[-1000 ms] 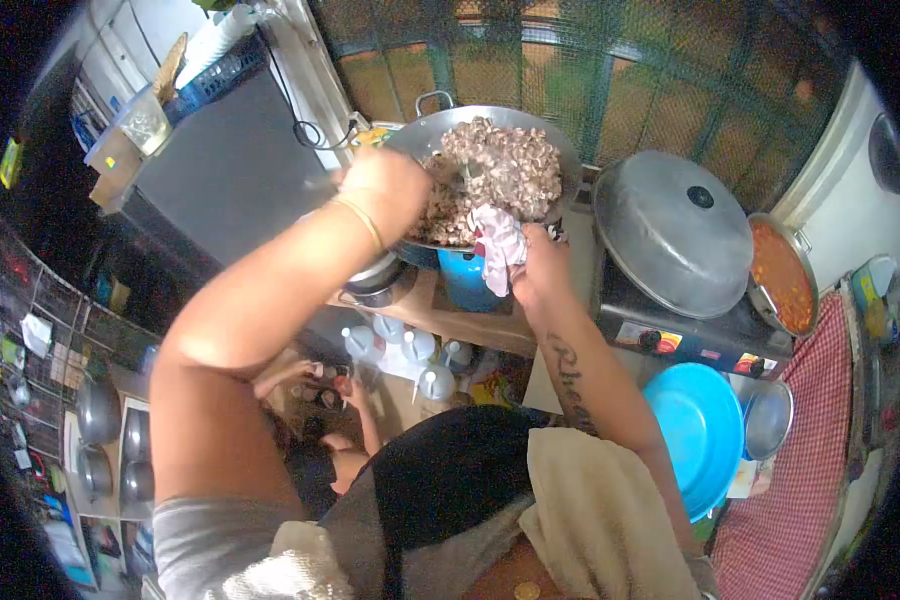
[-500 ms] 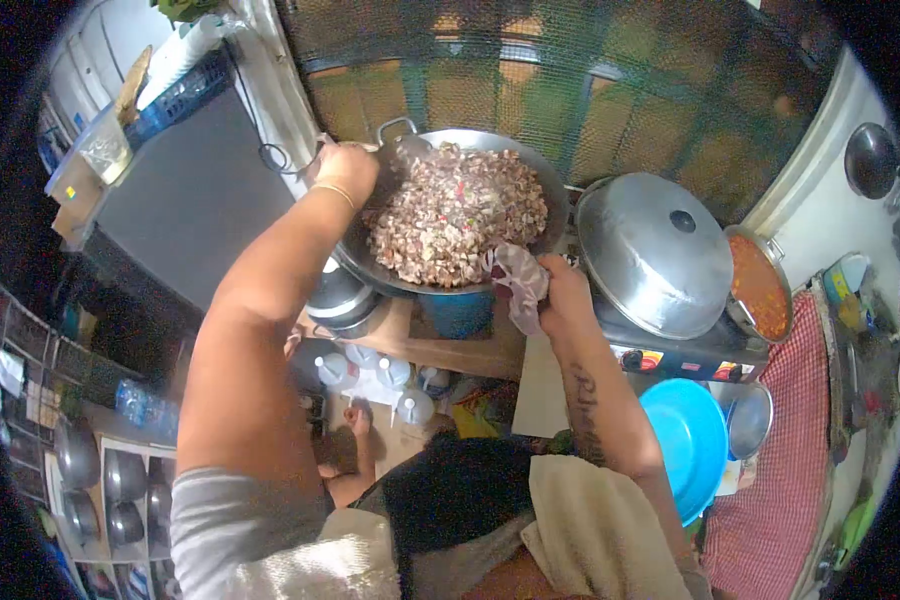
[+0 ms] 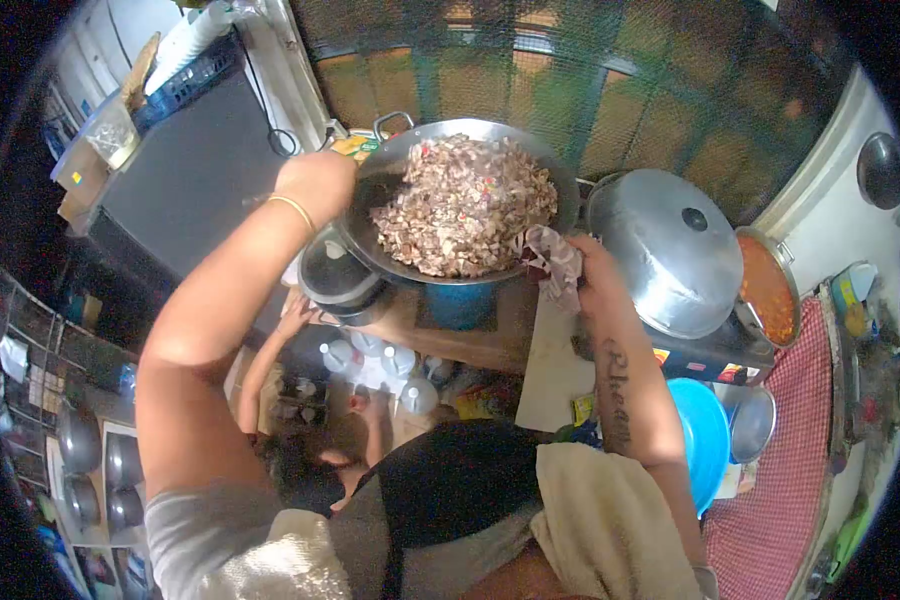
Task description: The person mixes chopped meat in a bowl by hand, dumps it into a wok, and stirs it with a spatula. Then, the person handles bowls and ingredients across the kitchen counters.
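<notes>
A large metal wok (image 3: 490, 128) holds a heap of chopped, brownish-white food (image 3: 465, 205) with red and green bits and some steam. My right hand (image 3: 598, 275) grips a patterned cloth (image 3: 555, 262) against the wok's right-hand rim; the wok's handle there is hidden. Beside the left rim, my left hand (image 3: 315, 185) is closed, its fingers turned away from view, so what it holds cannot be made out. A loop handle (image 3: 392, 122) shows at the wok's far left edge.
A domed metal lid (image 3: 660, 250) and a pan of orange-red stew (image 3: 767, 295) stand to the right. A blue basin (image 3: 700, 440) sits below them. Left of the wok is a dark pot (image 3: 340, 275); another person's hand (image 3: 295, 315) is close to it. Several jugs (image 3: 395, 360) stand below.
My left hand has shifted left and slightly down. The wok and my right hand now appear a little further right. The other person's arm has come up towards the dark pot.
</notes>
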Demonstrator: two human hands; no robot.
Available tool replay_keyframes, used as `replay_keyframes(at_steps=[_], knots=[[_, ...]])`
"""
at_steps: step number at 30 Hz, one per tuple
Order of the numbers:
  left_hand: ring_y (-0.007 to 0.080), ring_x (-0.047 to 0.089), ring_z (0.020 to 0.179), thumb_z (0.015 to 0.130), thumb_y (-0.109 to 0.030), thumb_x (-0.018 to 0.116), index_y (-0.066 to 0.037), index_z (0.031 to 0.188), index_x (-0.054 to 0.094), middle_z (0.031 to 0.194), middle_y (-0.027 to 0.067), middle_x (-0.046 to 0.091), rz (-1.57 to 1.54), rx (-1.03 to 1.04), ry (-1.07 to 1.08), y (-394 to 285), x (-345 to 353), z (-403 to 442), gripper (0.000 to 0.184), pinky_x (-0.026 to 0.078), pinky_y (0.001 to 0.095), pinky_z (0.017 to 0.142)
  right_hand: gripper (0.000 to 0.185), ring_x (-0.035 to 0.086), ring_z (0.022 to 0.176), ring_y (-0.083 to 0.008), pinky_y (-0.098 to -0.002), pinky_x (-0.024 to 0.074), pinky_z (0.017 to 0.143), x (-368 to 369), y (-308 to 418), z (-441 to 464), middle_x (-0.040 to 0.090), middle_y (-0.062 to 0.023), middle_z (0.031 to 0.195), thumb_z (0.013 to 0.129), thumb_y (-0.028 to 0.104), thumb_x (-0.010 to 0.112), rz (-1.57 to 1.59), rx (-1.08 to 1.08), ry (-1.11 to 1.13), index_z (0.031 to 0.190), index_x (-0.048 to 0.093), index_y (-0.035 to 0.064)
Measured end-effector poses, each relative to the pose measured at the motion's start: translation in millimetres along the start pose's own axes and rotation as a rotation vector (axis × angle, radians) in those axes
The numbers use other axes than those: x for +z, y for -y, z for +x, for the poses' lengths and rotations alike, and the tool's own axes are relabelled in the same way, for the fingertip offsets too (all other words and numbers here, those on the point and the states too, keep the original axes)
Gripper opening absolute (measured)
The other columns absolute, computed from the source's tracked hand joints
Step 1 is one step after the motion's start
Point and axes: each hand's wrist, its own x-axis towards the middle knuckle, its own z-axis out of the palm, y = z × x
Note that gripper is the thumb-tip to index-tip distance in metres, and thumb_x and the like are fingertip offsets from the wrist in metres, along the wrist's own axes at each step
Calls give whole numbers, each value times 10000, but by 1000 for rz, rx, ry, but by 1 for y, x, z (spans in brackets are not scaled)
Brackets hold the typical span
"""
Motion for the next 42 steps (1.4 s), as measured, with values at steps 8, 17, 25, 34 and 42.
replay_keyframes(at_steps=[8,17,25,34,42], knots=[[273,688,888,830,-120,542,-70,871,716,956,133,701,253,14,-269,-26,-24,7,186,532,395,757,191,666,800,-277,-420,548,695,4,0,-2,679,-140,931,873,156,550,-44,-112,-137,959,621,0],[318,663,994,832,-102,510,-44,1002,711,1055,183,678,-66,4,134,-35,79,76,269,509,464,838,148,652,757,-254,-387,532,653,31,-4,-30,653,-130,859,836,86,602,-64,-278,-165,908,613,-43],[361,661,938,802,-128,559,-43,954,706,989,208,678,-162,-19,161,-16,48,39,227,525,445,807,169,650,751,-266,-395,533,644,31,-6,-22,650,-154,872,832,69,572,-73,-242,-214,940,595,-59],[338,675,896,817,-95,529,-57,918,709,935,174,691,156,-10,-80,-26,-67,-13,210,542,437,758,176,658,732,-283,-419,542,613,49,-11,-48,641,-173,863,826,51,574,31,-270,-143,931,582,-90],[323,688,857,817,-134,546,-63,848,715,900,173,698,301,308,184,-83,-51,-11,186,558,421,723,189,669,661,-317,-445,555,547,20,-31,1,640,-195,827,839,39,523,93,-274,-60,941,575,-111]])
